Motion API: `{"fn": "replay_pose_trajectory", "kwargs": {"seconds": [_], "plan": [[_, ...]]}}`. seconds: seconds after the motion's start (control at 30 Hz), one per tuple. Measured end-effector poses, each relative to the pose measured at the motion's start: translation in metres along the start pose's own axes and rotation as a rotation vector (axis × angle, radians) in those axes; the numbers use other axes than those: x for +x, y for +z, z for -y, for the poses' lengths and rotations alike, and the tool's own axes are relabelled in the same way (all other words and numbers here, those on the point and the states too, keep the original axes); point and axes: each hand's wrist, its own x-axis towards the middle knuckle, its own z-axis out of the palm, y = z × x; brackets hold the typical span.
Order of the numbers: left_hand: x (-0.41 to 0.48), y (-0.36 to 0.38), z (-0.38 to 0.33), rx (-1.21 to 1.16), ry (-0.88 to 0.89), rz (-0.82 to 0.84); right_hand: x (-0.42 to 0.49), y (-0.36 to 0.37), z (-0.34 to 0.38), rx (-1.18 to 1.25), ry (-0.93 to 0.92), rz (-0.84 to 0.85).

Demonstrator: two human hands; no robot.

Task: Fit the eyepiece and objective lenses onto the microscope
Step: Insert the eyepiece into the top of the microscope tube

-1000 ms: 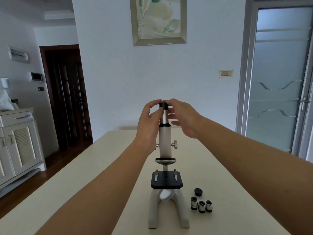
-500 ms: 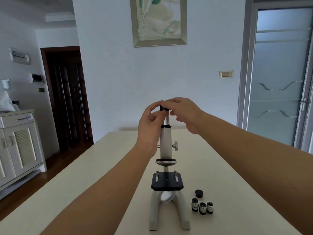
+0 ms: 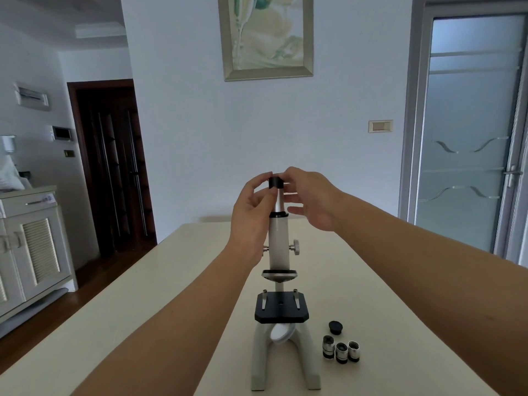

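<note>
Both hands up on the eyepiece, objectives waiting on the table

Nearest, three objective lenses stand in a row beside the microscope foot, with a black cap just behind them. Higher up, the left hand and right hand pinch the black eyepiece between thumb and fingertips atop the tube, other fingers loosely spread.

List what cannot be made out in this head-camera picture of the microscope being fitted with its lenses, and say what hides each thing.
1. How far the eyepiece is seated: the left hand and right hand cover its sides.
2. Markings on the three objective lenses: too small.
3. Nosepiece sockets: they face down, out of sight.
4. The table near edge and the elbows: cut off by the frame.
</note>
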Motion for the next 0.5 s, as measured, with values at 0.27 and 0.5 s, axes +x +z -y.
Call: {"fn": "replay_pose_trajectory", "kwargs": {"seconds": [0.27, 0.5], "plan": [[-0.0020, 0.0022, -0.0010, -0.039, 0.019, -0.029, -0.0007, 0.0004, 0.0005, -0.097, -0.057, -0.004], [-0.0011, 0.0019, -0.0031, -0.054, 0.002, -0.022, -0.0034, 0.0014, -0.0052, -0.028, -0.041, 0.008]]}}
